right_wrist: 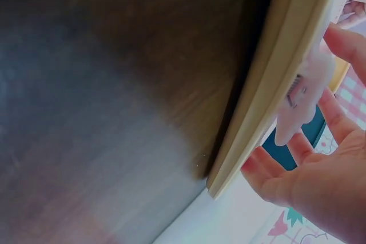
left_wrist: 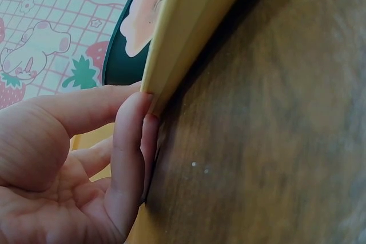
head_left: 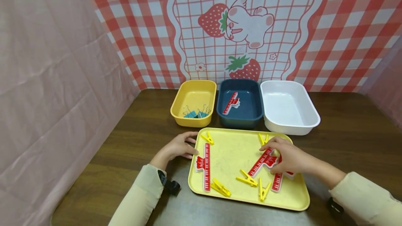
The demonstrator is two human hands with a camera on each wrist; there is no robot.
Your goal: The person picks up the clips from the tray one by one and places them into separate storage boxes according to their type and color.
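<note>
Left hand (head_left: pixel 179 146), fingers loose, touches the nine o'clock rim of the yellow tray (head_left: pixel 230 159); light steadying should suffice! Toward two o'clock, right hand (head_left: pixel 290 154), thumb and fingers parted, arches over a red piano-key clip (head_left: pixel 260 162), contact unclear; better pinch mid-clip, sparing the yellow clothespin (head_left: pixel 251 180) at its seven o'clock end.

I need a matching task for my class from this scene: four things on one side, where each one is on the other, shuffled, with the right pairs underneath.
Column 1
1. Teal binder clips
2. White bin
3. Left hand
4. Right hand

Column 2
A. Directly to the right of the dark blue bin
B. Over the red clips on the right half of the tray
C. Inside the yellow bin
D. At the tray's left rim

Right pairs: 1-C, 2-A, 3-D, 4-B
</note>
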